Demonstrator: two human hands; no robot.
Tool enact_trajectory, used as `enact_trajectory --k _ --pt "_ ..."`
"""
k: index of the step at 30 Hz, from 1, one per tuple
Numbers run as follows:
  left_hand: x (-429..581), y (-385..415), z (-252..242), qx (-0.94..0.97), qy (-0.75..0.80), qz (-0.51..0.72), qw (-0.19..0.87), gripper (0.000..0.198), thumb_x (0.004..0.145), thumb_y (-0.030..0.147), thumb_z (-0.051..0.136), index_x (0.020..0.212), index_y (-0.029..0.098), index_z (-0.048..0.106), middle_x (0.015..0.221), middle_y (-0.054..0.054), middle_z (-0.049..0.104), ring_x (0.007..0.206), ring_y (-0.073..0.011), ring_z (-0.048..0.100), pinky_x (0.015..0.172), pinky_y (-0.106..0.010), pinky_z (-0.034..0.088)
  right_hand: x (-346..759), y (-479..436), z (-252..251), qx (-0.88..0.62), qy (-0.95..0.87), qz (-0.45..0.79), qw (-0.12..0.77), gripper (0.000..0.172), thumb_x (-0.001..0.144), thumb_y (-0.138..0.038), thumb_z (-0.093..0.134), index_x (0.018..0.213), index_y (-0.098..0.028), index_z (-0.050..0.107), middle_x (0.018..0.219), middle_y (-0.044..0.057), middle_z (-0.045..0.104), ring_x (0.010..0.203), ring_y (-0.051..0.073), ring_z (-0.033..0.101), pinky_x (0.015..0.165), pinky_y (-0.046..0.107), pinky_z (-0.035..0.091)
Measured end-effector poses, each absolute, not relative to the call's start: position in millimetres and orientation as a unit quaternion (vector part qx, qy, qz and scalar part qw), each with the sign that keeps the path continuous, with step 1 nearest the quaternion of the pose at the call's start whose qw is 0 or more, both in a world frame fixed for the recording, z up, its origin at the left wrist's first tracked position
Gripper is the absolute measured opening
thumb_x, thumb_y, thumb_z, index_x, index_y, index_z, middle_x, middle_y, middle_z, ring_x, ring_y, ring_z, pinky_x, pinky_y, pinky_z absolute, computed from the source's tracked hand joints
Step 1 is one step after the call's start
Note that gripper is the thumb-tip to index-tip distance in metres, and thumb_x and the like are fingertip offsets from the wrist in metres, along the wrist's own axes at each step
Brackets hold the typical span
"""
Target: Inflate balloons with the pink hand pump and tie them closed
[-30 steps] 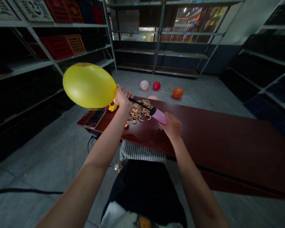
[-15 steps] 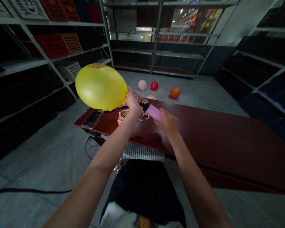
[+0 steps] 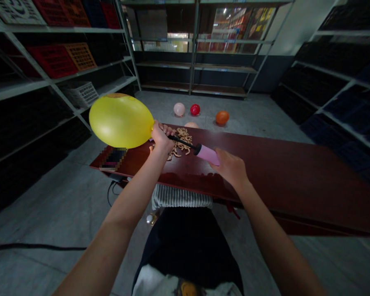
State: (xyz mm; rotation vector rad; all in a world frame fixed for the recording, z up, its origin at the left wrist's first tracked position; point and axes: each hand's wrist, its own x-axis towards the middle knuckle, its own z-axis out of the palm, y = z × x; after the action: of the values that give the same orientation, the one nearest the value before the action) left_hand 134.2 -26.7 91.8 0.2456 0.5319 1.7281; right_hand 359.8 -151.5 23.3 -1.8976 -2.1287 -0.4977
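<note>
A large inflated yellow balloon (image 3: 121,121) hangs over the left end of the table. My left hand (image 3: 162,135) is closed around its neck and the near end of a balloon pump (image 3: 208,155); the join between them is hidden by my fingers. The pump has a pink barrel, and a thin black rod shows between it and my left hand. My right hand (image 3: 232,166) is wrapped around the barrel's lower end. Beneath the pump, a pile of curled beige pieces (image 3: 182,139), possibly limp balloons, lies on the dark red table (image 3: 280,172).
On the table's left end lies a blurred-out phone-like object (image 3: 113,158). Pale, red (image 3: 195,109) and orange (image 3: 222,117) balloons rest on the floor beyond. Shelving stands around, with crates (image 3: 51,59) at left. A black cable (image 3: 37,247) crosses the floor.
My right hand has drawn the pink barrel away to the right, exposing the black rod. My left hand and the yellow balloon appear slightly farther left, as the view has shifted too.
</note>
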Motion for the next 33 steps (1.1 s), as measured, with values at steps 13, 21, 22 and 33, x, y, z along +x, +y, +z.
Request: enact_trajectory --k 13,21,22,33 --pt "119.5 -26.6 108.4 0.107 0.235 0.763 0.593 0.042 0.099 0.025 0.046 0.063 0.021 0.024 0.047 0.008 0.021 0.035 -0.0064 0.022 0.040 -0.023 0.022 381.1 -151.0 36.4 -0.664 -0.727 -0.134 0.111 0.034 0.087 -0.044 0.064 0.112 -0.022 0.060 0.102 0.006 0.073 0.083 0.022 0.068 0.061 0.029 0.036" --pt "123.5 -38.4 111.6 0.144 0.204 0.765 0.594 0.046 0.098 0.024 0.047 0.060 0.021 0.022 0.048 0.008 0.018 0.036 -0.0070 0.021 0.042 -0.023 0.025 364.3 -135.3 50.1 -0.655 -0.736 -0.101 0.137 0.040 0.084 -0.045 0.068 0.117 -0.024 0.059 0.108 0.005 0.074 0.086 0.023 0.070 0.062 0.030 0.038" --pt "126.6 -40.0 110.3 0.143 0.201 0.767 0.592 0.046 0.098 0.023 0.047 0.060 0.021 0.021 0.048 0.007 0.018 0.037 -0.0072 0.020 0.042 -0.023 0.025 357.8 -133.8 54.3 -0.652 -0.739 -0.103 0.136 0.039 0.084 -0.044 0.067 0.116 -0.023 0.059 0.108 0.005 0.074 0.086 0.024 0.070 0.062 0.030 0.038" --pt "146.4 -48.0 91.3 0.105 0.234 0.753 0.606 0.042 0.097 0.018 0.044 0.062 0.021 0.021 0.048 0.008 0.018 0.036 -0.0063 0.020 0.041 -0.024 0.022 301.6 -131.3 66.9 -0.645 -0.750 -0.090 0.119 0.038 0.087 -0.052 0.062 0.110 -0.023 0.058 0.101 0.006 0.074 0.080 0.023 0.070 0.060 0.029 0.035"
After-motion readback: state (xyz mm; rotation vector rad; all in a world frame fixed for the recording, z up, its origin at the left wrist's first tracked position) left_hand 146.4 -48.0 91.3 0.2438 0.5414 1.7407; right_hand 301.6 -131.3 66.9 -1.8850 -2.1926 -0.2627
